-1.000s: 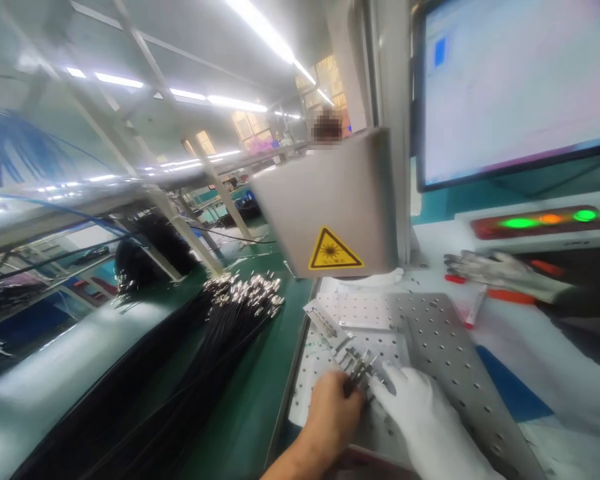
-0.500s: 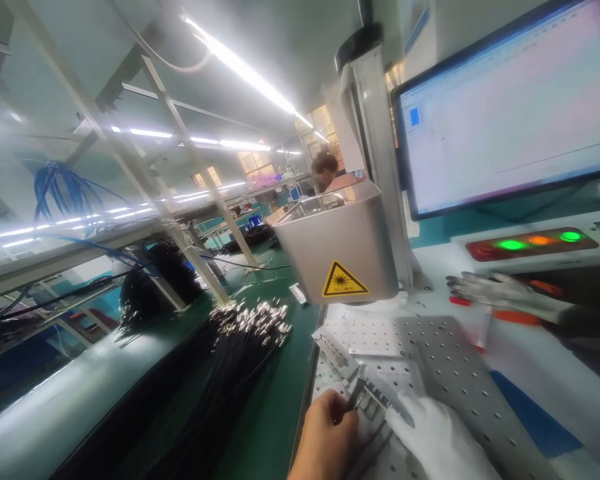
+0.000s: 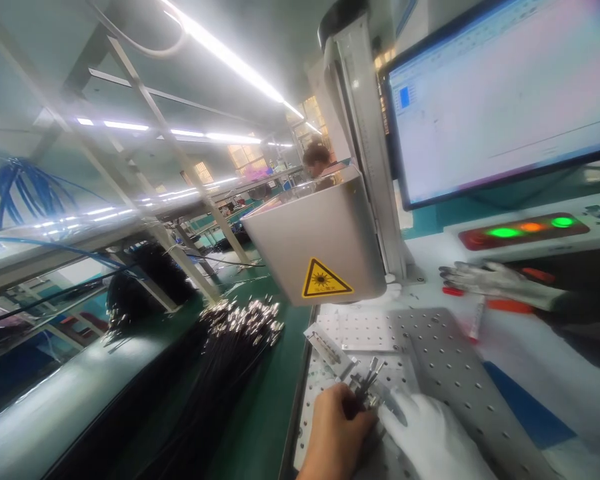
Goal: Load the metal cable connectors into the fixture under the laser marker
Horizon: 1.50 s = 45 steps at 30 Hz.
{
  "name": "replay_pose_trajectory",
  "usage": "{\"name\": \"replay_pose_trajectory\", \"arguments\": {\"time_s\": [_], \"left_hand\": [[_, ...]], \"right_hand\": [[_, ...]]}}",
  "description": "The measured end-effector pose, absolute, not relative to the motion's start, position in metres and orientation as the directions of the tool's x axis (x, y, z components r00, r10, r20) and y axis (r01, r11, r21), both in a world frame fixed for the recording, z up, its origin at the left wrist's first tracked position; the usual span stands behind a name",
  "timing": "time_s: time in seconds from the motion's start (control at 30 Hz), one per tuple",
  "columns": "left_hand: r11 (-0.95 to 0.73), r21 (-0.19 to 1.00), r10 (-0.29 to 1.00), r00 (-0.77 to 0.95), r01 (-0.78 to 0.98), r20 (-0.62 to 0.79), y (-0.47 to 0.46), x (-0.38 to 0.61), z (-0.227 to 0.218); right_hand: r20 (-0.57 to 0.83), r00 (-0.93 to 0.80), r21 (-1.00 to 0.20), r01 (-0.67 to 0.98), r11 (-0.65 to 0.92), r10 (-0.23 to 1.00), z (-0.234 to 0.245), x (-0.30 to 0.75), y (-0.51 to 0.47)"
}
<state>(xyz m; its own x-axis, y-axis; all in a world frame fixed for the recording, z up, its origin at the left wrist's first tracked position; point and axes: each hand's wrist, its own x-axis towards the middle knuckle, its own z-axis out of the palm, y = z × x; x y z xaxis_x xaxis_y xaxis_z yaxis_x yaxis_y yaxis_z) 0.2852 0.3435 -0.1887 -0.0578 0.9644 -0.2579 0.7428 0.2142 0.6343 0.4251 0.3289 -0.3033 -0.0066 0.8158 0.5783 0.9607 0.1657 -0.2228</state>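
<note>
My left hand [image 3: 337,427], bare, is closed around a few black cables with metal connector ends [image 3: 371,375], which stick up in a loose bunch above its fingers. Just beyond lies a metal fixture [image 3: 330,350] with a flat arm, resting on the perforated plate [image 3: 450,360]. My right hand [image 3: 430,430], in a white glove, is at the fixture's right end, with a grey part between its thumb and finger. The lower cable lengths are mostly hidden by my hands.
Overhead hangs a grey laser head [image 3: 320,240] with a yellow warning sign. A large bundle of black cables [image 3: 240,327] lies on the green bench to the left. On the right are a monitor [image 3: 505,107], lit buttons [image 3: 530,230], gloves [image 3: 500,280] and a red-capped marker [image 3: 477,320]. A person [image 3: 320,160] is behind.
The connector ends, earlier lying in a row in the fixture, now stand up bunched in my left hand. My left hand has moved slightly right and up. The view has shifted.
</note>
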Motion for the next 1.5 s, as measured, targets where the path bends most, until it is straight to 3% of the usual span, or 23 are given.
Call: {"name": "replay_pose_trajectory", "arguments": {"time_s": [0.17,0.33,0.43,0.6,0.77,1.0,1.2,1.3,1.37,1.5], "left_hand": [[0.186,0.592,0.966,-0.035,0.784,-0.257,0.345,0.286,-0.183],[0.267,0.660,0.943,-0.048,0.702,-0.330,0.350,0.280,-0.197],[0.283,0.687,0.938,-0.042,0.669,-0.345,0.350,0.279,-0.199],[0.290,0.683,0.922,-0.004,0.670,-0.387,0.346,0.278,-0.189],[0.255,0.582,0.902,0.028,0.772,-0.432,0.345,0.273,-0.181],[0.216,0.532,0.894,0.053,0.819,-0.444,0.347,0.276,-0.184],[0.292,0.422,0.902,-0.100,0.859,-0.421,0.343,0.289,-0.182],[0.332,0.411,0.896,-0.148,0.849,-0.419,0.342,0.292,-0.183],[0.341,0.422,0.898,-0.158,0.840,-0.411,0.343,0.292,-0.186],[0.364,0.488,0.898,-0.160,0.793,-0.409,0.343,0.293,-0.194]], "right_hand": [[0.590,0.015,-0.193,0.973,0.123,0.807,-0.297,0.426,0.326],[0.593,-0.233,-0.033,0.949,0.312,0.771,-0.285,0.431,0.323],[0.581,-0.274,0.014,0.945,0.327,0.766,-0.285,0.434,0.325],[0.434,-0.152,-0.082,0.975,0.207,0.888,-0.290,0.428,0.332],[0.232,-0.015,-0.198,0.978,0.062,0.973,-0.292,0.425,0.336],[0.388,-0.130,-0.114,0.976,0.188,0.912,-0.289,0.425,0.330],[0.523,0.029,-0.174,0.982,0.074,0.852,-0.290,0.412,0.336],[0.598,-0.088,-0.128,0.971,0.204,0.796,-0.295,0.413,0.337],[0.558,-0.091,-0.161,0.963,0.215,0.825,-0.296,0.415,0.337],[0.397,0.045,-0.315,0.945,0.090,0.917,-0.291,0.417,0.338]]}}
